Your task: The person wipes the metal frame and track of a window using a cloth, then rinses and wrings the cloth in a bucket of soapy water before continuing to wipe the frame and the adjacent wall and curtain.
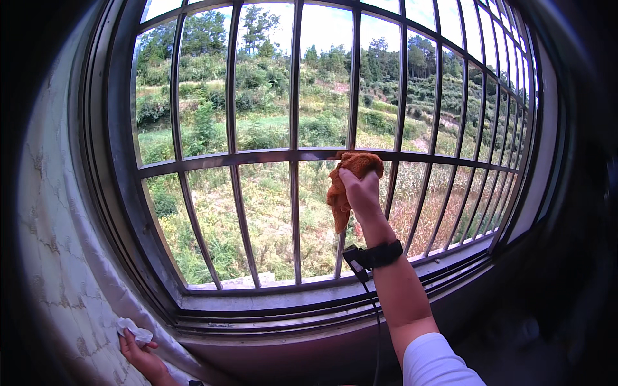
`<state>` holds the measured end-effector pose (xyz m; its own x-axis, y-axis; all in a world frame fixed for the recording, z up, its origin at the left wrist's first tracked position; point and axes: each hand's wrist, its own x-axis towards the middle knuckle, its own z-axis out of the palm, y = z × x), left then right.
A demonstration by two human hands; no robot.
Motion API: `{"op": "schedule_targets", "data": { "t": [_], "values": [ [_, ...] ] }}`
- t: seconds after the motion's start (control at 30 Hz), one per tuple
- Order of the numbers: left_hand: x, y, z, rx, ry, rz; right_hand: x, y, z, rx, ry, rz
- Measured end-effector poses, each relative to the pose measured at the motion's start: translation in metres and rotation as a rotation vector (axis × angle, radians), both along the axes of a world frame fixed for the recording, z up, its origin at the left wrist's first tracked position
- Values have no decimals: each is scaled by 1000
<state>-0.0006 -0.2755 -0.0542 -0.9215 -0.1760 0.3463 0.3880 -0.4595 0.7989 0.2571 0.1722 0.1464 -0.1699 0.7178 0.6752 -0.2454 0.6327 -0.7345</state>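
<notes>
My right hand point(363, 193) grips a bunched orange-brown cloth point(363, 165) against the horizontal metal bar point(260, 157) of the window grille. Part of the cloth hangs down beside an upright bar. A black strap with a small device point(386, 254) is round my right wrist, and a cable runs down from it. At the lower left, my left hand point(140, 354) holds a crumpled white tissue or thin cloth point(135, 331) between thumb and fingers, near the pale curtain.
The grille's upright bars point(294, 217) span the window opening. Below them run the sill point(251, 301) and sliding-window tracks point(270, 325). A pale patterned curtain point(63, 241) hangs along the left side. Outside is a green slope with trees. The lower right is dark.
</notes>
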Motion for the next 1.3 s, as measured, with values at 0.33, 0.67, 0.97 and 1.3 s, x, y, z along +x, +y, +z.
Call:
{"op": "schedule_targets", "data": {
  "t": [0.33,0.67,0.97,1.3],
  "values": [
    [16,20,11,65,-27,-60,36,-19,-94,21,-1163,-250],
    [54,-12,30,52,-37,38,47,-19,-89,116,-1524,218],
    [34,-92,17,42,5,183,-56,-73,28,-307,354,559],
    [14,-90,9,33,18,161,-80,-87,-42,496,-709,-510]
  ]
}}
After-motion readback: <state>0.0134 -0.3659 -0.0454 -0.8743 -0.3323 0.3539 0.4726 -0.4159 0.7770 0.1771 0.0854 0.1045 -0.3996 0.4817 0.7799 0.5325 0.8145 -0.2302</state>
